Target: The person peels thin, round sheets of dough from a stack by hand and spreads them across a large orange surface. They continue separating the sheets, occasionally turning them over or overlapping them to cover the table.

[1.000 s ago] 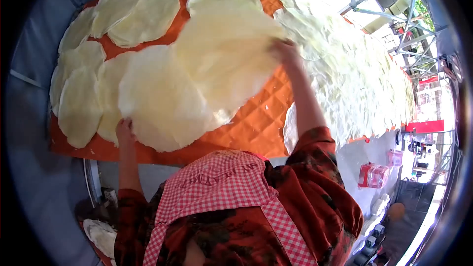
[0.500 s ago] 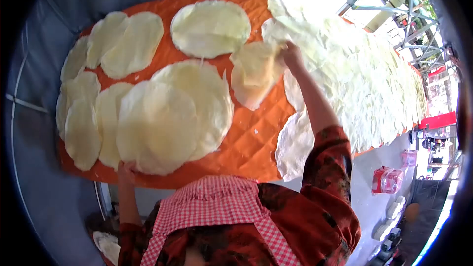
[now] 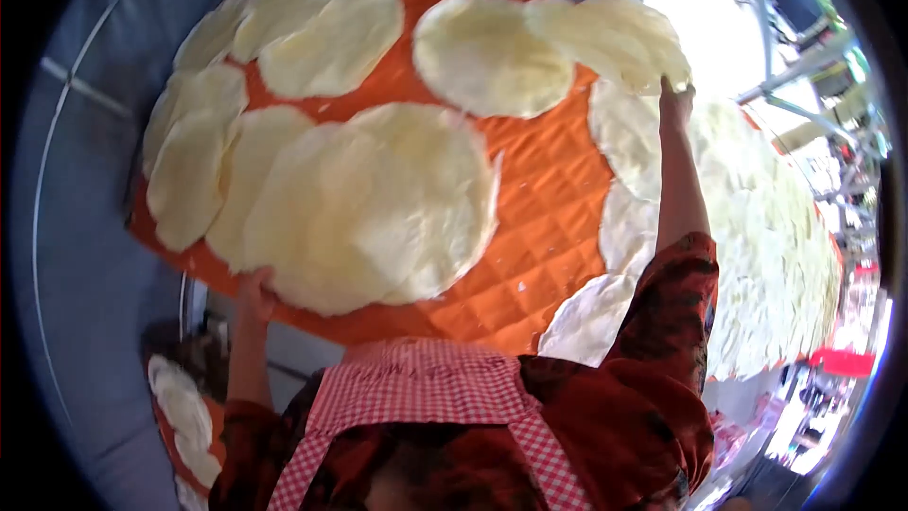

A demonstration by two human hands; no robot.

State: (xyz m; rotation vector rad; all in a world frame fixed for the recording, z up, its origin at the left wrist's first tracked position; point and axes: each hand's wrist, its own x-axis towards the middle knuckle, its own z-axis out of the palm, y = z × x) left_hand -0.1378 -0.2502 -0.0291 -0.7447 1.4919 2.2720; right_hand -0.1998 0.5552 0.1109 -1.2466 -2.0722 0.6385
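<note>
Thin, round, pale flatbreads lie on an orange quilted cloth (image 3: 558, 199). My right hand (image 3: 676, 99) is stretched to the far right and pinches the near edge of one flatbread (image 3: 615, 38). That sheet overlaps the right side of another round flatbread (image 3: 492, 57) at the back. My left hand (image 3: 255, 293) is at the near edge of the cloth, with its fingers closed on the rim of a large flatbread (image 3: 322, 227). This one lies over other sheets in an overlapping group at the centre left.
Many overlapping flatbreads (image 3: 766, 246) cover the right part of the surface. More sheets (image 3: 331, 38) lie at the back left. Grey sheeting (image 3: 85, 227) hangs along the left side. Metal framework (image 3: 804, 76) stands at the far right. Further pale sheets (image 3: 184, 412) lie low at the left.
My right hand has carried its flatbread away to the right and back, spreading it out beside the back sheet. The left hand stays at the near edge. The view has shifted.
</note>
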